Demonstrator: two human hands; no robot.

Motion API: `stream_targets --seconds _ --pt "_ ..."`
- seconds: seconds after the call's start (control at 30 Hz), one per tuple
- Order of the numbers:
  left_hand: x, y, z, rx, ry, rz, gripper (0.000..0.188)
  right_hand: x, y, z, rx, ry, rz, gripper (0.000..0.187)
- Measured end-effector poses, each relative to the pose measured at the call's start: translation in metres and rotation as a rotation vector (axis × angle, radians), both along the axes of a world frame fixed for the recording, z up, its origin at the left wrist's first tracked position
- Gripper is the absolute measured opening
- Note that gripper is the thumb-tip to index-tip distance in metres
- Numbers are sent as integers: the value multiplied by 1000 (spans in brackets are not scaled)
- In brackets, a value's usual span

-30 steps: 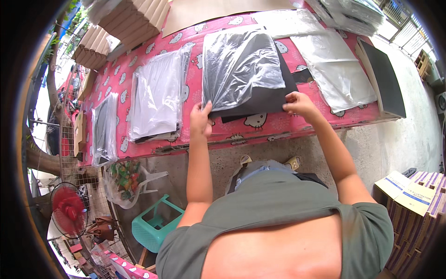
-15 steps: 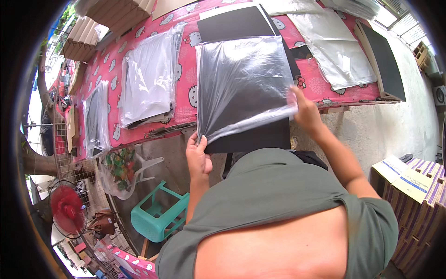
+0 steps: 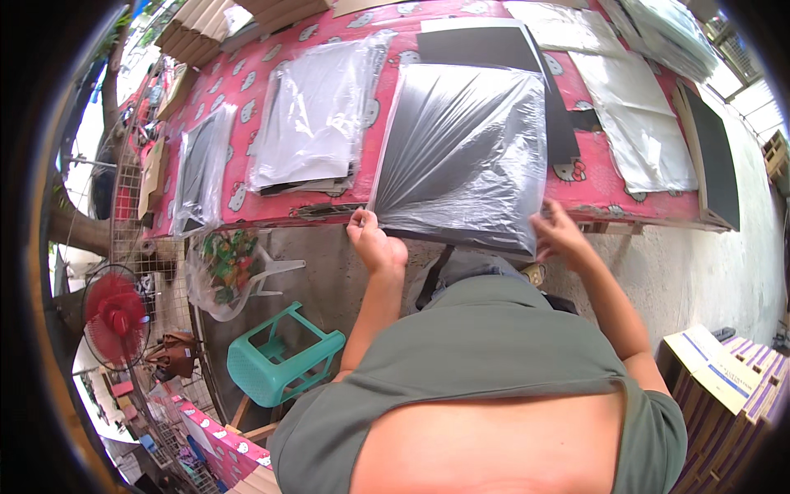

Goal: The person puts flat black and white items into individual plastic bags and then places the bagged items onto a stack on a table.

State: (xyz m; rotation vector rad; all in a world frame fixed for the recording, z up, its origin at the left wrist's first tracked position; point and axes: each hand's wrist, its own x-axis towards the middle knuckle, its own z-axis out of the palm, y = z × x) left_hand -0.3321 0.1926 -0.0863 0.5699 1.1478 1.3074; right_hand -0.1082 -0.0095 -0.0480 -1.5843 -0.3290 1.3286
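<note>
A clear plastic bag [image 3: 465, 148] is drawn over a black board that lies at the near edge of the table. The film is wrinkled, with creases fanning out from its near left corner. There my left hand [image 3: 378, 244] pinches the bag between thumb and fingers. At the near right corner my right hand [image 3: 563, 234] has its fingers closed on the side edge of the bag. Under the bag and beyond it lie more black boards [image 3: 477, 48], partly covered.
The table [image 3: 247, 136] has a pink patterned cover. To the left are bagged sheets [image 3: 317, 115] and a smaller bagged stack [image 3: 202, 169]; to the right, a pale plastic stack [image 3: 638, 123] and a black-faced panel [image 3: 714, 156]. A green stool [image 3: 276, 366], a red fan [image 3: 117, 317] and stacked cartons [image 3: 716, 370] stand around me.
The bag's open edge has come toward me, now covering most of the black strip that showed at the near side. My right hand moved down toward the near right corner. The view shifted.
</note>
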Motion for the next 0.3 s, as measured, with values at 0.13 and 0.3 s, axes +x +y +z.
stream_targets --seconds 0.13,0.3 --pt "1 36 24 154 -181 143 22 -47 44 8 386 249 -53 42" --pt "5 104 33 -118 -93 23 73 -45 99 -14 459 -352 83 51"
